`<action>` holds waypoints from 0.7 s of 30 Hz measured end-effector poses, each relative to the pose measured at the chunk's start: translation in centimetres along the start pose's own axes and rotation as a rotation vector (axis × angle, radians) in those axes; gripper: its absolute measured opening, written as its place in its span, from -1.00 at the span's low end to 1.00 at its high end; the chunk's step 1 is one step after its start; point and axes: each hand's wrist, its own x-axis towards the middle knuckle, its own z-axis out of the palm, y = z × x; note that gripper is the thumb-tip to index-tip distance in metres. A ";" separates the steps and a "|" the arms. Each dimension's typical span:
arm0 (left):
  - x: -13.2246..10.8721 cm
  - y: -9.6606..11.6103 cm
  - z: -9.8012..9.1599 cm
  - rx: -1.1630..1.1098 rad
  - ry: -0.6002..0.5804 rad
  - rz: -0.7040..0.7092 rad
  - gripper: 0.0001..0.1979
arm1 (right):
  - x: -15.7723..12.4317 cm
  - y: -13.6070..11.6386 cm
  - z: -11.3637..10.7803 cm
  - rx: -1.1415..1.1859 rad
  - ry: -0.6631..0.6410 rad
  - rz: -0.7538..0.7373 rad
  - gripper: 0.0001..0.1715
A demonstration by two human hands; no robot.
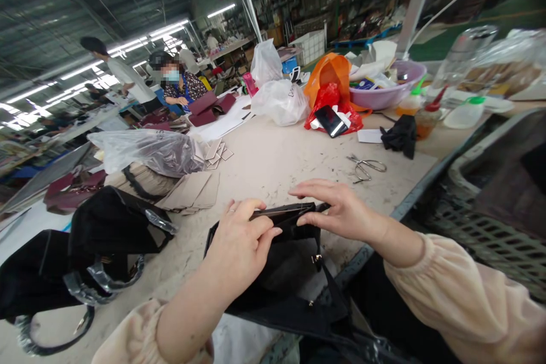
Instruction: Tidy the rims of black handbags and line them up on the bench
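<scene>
- I worked at a cluttered table (273, 151) in a factory hall, a black bag (298, 313) before me at the near edge, its mouth toward the far side.
- My left hand (241, 239) lay over the left part of the bag's rim, fingers bent; whether it clamped the material, I could not tell, as the hand itself covered the contact.
- My right hand (343, 210) was at the rim's right corner, thumb and fingers parted. The two hands were apart, with a stretch of rim between them.
- The bag's interior was mostly dark and hard to read; my left forearm hid part of its body, and its lowest part merged with dark shapes at the bottom of the view.
- Two more black bags stood to the left: one whole bag (115, 222), and an outer bag (34, 273) cut off by the view's left side.
- Far of my hands, an open stretch of speckled tabletop ran between pale panels (194, 190) on the left and metal scissors (367, 168) on the right.
- The table's right edge slanted away past my right sleeve (460, 290), a lattice crate (503, 250) just beyond, cropped at the right.
- At the far side, a phone (331, 120) lay on a red plastic bag (328, 96), near a purple basin (384, 96).
</scene>
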 end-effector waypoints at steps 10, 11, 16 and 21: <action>-0.5 0.7 -0.4 -0.001 -0.033 0.021 -0.74 | -0.8 -0.9 -0.3 -0.302 0.128 -0.235 -0.84; -0.5 0.7 -0.5 -0.002 -0.041 0.019 -0.74 | -0.8 -0.9 -0.3 -0.312 0.125 -0.246 -0.84; -0.8 0.9 -0.6 -0.010 -0.047 0.019 -0.75 | -0.8 -1.4 -0.4 -0.356 0.082 -0.284 -0.84; -0.8 0.7 -0.6 -0.027 -0.053 0.038 -0.77 | -0.6 -1.6 -0.6 -0.393 -0.009 -0.319 -0.79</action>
